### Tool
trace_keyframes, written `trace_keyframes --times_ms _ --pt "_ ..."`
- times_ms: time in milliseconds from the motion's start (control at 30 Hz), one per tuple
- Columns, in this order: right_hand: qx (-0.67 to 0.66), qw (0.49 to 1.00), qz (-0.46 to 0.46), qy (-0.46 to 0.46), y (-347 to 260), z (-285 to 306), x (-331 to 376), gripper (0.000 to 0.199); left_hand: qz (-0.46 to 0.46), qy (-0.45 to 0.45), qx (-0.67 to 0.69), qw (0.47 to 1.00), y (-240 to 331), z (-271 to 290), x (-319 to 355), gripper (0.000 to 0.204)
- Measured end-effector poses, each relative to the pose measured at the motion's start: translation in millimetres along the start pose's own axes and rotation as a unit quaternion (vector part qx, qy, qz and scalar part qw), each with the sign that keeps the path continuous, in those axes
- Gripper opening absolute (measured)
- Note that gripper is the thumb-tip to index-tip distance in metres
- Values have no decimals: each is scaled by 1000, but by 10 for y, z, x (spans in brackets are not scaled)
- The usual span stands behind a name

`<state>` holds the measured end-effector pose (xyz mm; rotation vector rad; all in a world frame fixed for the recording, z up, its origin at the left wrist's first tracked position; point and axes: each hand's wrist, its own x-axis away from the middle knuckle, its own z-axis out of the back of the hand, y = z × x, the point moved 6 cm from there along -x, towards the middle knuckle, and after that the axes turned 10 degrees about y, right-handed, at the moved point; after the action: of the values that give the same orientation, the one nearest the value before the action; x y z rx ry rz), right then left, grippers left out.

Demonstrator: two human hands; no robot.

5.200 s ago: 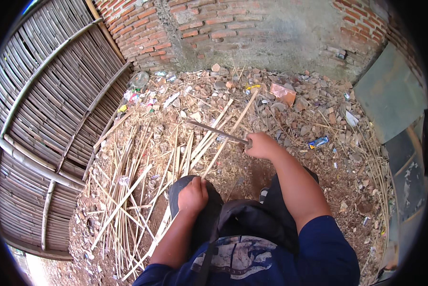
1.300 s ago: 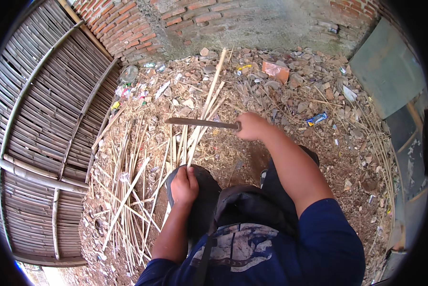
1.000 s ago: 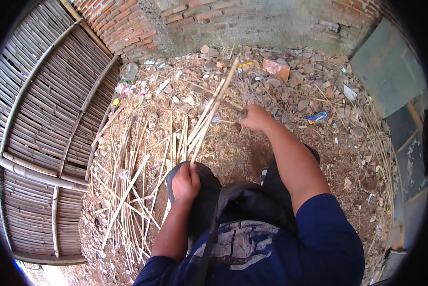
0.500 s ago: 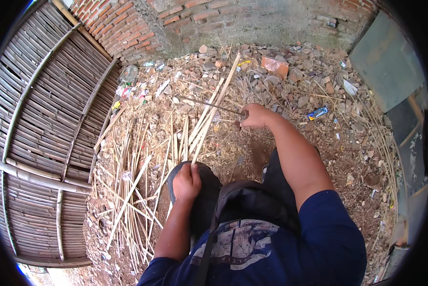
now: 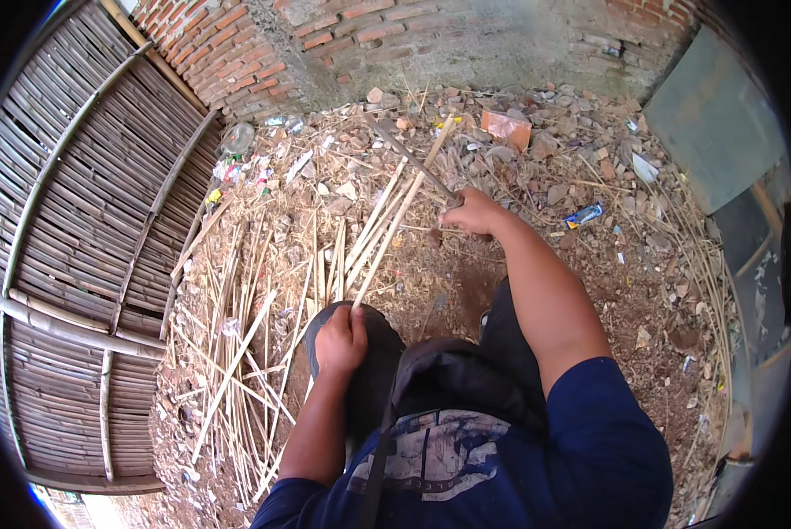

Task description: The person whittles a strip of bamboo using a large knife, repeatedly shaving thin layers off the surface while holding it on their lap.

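My left hand (image 5: 340, 339) rests on my left knee, its fingers closed around the near end of a long pale bamboo strip (image 5: 401, 215). That strip slants up and away to the right. My right hand (image 5: 471, 213) is closed on the handle of a long machete (image 5: 399, 145), which points up and to the left. The dark blade crosses the far part of the strip; whether they touch I cannot tell. Just left of the held strip lie more bamboo strips (image 5: 337, 260), their far ends fanned out. A bigger scattered heap of strips (image 5: 228, 388) covers the ground at my left.
Rubble and litter spread over the dirt below a brick wall (image 5: 386, 53). A bamboo slat panel (image 5: 69, 220) stands along the left side. Grey sheets (image 5: 717, 119) lean at the right, near long thin strips (image 5: 717, 291). A blue wrapper (image 5: 584, 215) lies right of my right hand.
The machete's tip has swung up and away, and its blade now slants more steeply across the strip. The held strip's far end has shifted slightly right and nearer. Both hands keep their grip.
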<state>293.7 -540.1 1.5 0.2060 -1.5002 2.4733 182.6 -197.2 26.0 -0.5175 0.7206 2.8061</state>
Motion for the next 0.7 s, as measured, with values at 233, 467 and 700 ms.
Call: trace_keyframes --times_ms 233,467,700 --pt "271 938 202 -75 -580 -483 497 44 -11 14 -2 1000 17 44 27 28" --pt "124 980 96 121 -61 183 33 41 -20 39 37 998 27 39 -49 29" --pt "294 933 204 31 -679 -186 611 30 -26 25 18 999 22 50 23 28"
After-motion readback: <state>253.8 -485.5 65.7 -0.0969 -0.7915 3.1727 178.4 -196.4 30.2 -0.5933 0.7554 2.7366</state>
